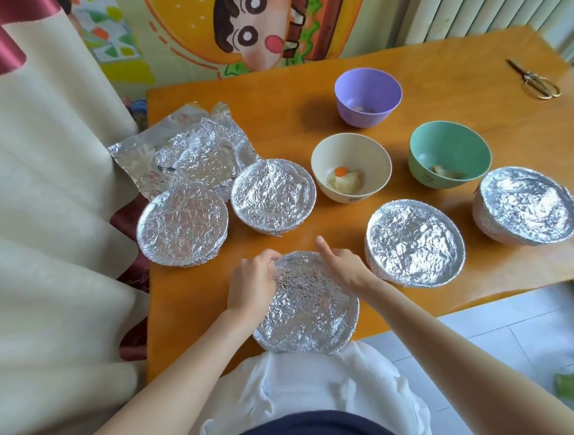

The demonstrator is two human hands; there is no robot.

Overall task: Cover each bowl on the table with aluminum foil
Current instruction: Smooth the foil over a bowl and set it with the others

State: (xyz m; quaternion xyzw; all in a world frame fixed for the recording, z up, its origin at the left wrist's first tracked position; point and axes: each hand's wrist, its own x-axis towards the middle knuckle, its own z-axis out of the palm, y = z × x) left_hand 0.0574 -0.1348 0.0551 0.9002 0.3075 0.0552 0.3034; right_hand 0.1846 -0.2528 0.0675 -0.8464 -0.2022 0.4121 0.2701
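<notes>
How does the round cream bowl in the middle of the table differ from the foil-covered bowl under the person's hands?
Cover: the round cream bowl is open on top; the foil-covered bowl is sealed over.
Contents: food shows in the cream bowl; the foil-covered bowl's are hidden.
Handling: the cream bowl stands untouched; the left hand and right hand hold the foil-covered bowl's rim.
Both stand upright on the orange table.

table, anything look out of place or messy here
The loose foil sheets are crumpled and hang over the table's far left edge. The bowl held by the left hand and right hand sits at the near edge, seemingly overhanging it. Nothing spilled.
</notes>
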